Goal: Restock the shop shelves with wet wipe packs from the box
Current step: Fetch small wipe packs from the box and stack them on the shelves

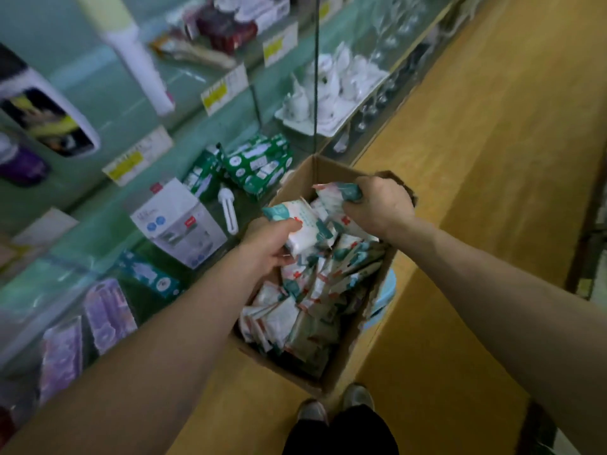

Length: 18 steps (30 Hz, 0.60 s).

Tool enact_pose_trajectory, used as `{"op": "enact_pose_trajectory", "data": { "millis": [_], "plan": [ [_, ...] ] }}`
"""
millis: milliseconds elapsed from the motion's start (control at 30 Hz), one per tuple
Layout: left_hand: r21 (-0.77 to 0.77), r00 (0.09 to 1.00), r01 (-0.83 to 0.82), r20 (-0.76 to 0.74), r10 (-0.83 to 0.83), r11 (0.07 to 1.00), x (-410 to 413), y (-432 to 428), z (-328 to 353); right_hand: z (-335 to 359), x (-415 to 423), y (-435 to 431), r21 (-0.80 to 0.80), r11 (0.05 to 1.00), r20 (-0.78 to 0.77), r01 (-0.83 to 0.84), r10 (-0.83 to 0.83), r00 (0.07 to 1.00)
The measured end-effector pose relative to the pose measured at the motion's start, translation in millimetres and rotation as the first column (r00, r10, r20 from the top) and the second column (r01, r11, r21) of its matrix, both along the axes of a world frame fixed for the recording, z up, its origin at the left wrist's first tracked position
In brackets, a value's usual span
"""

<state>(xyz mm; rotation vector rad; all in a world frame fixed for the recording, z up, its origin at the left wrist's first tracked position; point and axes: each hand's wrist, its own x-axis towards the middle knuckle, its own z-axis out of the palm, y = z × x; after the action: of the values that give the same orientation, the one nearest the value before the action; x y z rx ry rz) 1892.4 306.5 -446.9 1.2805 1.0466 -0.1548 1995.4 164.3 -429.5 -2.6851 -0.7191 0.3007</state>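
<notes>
Each hand's grip (pixel 272 239) (pixel 377 205) holds a pack (pixel 300 224) (pixel 338 195) above the box (pixel 341 359).

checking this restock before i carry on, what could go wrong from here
1. The left hand grips a pack and the right hand a second pack from the heaped box. Lifting both at once could drag loose packs over the rim.
2. A bare bulb lies loose on the glass shelf beside the box. A pack pushed in there could knock it.
3. The box seems to rest on a smaller blue base, so pressing one side might tip it.
</notes>
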Motion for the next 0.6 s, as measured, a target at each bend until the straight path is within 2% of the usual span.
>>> {"op": "enact_pose_trajectory", "data": {
  "millis": [100, 300, 600],
  "plan": [
    [0.09, 0.993, 0.084, 0.072, -0.091, 0.992, 15.1, -15.4, 39.4, 38.4, 1.5, -25.9, 0.065, 0.99, -0.02, 0.124, -0.123, 0.992],
    [0.222, 0.949, 0.205, 0.194, -0.25, 0.953, 52.1, -62.1, 115.3, 119.5, 6.2, -93.5, 0.168, 0.953, 0.016, 0.254, -0.261, 0.965],
    [0.373, 0.806, 0.39, 0.305, -0.508, 0.842, 107.1, -186.3, 215.6, 212.2, 23.0, -222.8, 0.27, 0.864, 0.141, 0.426, -0.473, 0.87]
  ]
}}
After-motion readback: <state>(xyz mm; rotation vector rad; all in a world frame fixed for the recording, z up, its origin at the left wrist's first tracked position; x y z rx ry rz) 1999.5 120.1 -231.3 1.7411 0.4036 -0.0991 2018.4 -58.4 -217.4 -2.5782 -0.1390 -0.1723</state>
